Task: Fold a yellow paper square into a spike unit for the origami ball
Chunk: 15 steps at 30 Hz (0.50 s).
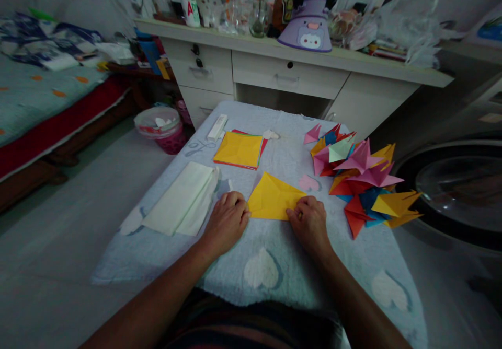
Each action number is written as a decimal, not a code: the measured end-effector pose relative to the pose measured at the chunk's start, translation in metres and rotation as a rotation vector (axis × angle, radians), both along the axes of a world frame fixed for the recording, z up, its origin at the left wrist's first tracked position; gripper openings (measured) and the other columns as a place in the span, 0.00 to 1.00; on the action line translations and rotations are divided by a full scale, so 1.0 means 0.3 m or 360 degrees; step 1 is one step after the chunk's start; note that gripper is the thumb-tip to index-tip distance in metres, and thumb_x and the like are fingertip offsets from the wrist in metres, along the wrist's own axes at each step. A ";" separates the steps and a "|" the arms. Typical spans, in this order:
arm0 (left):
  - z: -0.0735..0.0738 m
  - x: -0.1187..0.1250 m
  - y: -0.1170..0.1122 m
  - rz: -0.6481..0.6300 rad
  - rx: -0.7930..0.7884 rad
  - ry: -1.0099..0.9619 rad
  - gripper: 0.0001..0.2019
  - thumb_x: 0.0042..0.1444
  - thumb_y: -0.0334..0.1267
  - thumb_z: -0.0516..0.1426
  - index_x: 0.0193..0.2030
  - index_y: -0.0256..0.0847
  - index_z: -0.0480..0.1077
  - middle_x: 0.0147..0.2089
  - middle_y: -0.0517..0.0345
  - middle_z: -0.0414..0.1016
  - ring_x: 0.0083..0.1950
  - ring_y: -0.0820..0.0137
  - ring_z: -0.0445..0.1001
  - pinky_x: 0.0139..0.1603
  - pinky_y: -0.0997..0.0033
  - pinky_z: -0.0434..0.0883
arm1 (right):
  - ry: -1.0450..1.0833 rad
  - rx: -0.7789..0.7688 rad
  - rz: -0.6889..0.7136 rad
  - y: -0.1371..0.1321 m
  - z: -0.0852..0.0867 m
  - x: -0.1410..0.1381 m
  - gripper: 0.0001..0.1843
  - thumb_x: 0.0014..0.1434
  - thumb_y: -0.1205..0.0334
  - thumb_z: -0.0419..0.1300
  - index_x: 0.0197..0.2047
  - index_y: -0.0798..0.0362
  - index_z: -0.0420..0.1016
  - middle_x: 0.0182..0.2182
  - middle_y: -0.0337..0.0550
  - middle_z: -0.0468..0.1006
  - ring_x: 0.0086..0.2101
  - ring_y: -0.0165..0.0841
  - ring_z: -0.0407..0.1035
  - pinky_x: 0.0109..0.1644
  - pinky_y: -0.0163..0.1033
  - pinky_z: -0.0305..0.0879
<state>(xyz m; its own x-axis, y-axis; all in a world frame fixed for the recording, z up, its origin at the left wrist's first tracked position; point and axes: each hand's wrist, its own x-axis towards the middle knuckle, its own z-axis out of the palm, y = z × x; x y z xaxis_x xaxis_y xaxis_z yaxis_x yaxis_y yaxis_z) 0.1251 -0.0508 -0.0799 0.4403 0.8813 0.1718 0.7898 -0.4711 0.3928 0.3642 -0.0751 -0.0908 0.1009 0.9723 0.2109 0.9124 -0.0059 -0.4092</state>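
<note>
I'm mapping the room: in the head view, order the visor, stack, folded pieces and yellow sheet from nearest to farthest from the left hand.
1. Yellow sheet, touching the left hand
2. Stack, ahead
3. Folded pieces, right
4. Visor, on the counter

One cam, head-worn: the scene is viewed from above the near edge of the cloth-covered surface point(301, 276), fwd & down. Forearms point(164, 292) are seen entering from the btm, L & R; hands point(229, 213) are framed approx. mid-pic, fairly close. Drawer fronts point(254, 68) are faced beyond, farther off. Bed point(50, 93) at far L & round machine door point(455, 182) at far R are taken in by the v. wide view; pic ht. is squeezed by a qtr.
</note>
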 end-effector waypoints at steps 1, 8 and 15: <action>0.000 0.000 0.000 0.0001 0.0002 -0.0001 0.04 0.61 0.32 0.53 0.34 0.40 0.67 0.44 0.52 0.66 0.47 0.61 0.64 0.50 0.56 0.67 | -0.0003 -0.0003 -0.0005 0.000 0.001 -0.001 0.13 0.56 0.60 0.63 0.22 0.52 0.69 0.37 0.45 0.72 0.39 0.38 0.62 0.46 0.44 0.57; 0.015 0.005 -0.001 0.0002 0.0007 -0.0019 0.04 0.59 0.31 0.53 0.34 0.40 0.66 0.42 0.53 0.66 0.47 0.62 0.65 0.49 0.57 0.67 | -0.0025 -0.0037 -0.0039 0.000 0.006 -0.006 0.12 0.56 0.59 0.63 0.23 0.52 0.68 0.37 0.45 0.71 0.39 0.39 0.62 0.45 0.43 0.56; 0.005 0.000 -0.001 0.0004 0.0025 -0.0036 0.03 0.59 0.31 0.54 0.34 0.41 0.66 0.43 0.53 0.66 0.46 0.62 0.65 0.49 0.58 0.67 | -0.0062 0.0032 -0.0101 0.003 -0.003 -0.002 0.08 0.55 0.58 0.62 0.34 0.52 0.68 0.35 0.44 0.69 0.38 0.40 0.61 0.42 0.43 0.56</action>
<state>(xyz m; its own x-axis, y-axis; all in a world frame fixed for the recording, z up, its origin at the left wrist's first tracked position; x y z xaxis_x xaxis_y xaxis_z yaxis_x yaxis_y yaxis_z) 0.1252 -0.0512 -0.0784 0.4340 0.8795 0.1954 0.7818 -0.4754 0.4034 0.3636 -0.0741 -0.0917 0.1534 0.9598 0.2352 0.9257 -0.0563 -0.3740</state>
